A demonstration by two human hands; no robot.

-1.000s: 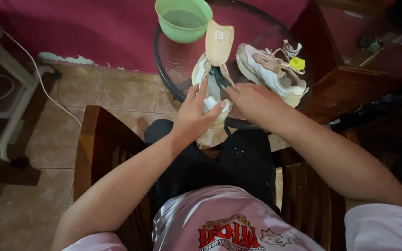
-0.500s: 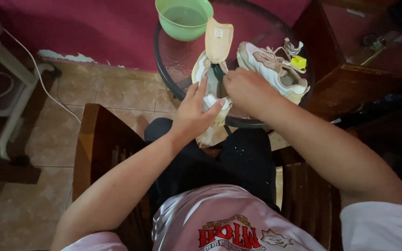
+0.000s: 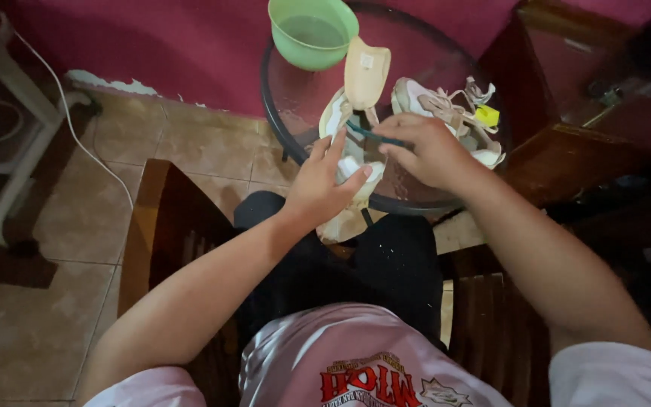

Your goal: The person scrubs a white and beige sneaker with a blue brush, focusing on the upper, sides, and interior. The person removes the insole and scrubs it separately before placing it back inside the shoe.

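At the upper middle of the frame, on a round glass bench [image 3: 431,53], lie two pale sneakers. The left hand [image 3: 324,181] clasps one sneaker [image 3: 340,124], its tan insole [image 3: 365,71] sticking up. The right hand [image 3: 425,147] pinches a thin teal brush [image 3: 374,136]. The second sneaker [image 3: 446,113] lies at right; one green plastic bowl [image 3: 312,32] stands above.

shoe [image 3: 338,162]: pale cream, on table edge, held, insole pulled up
brush [image 3: 374,136]: thin, teal, lying across shoe
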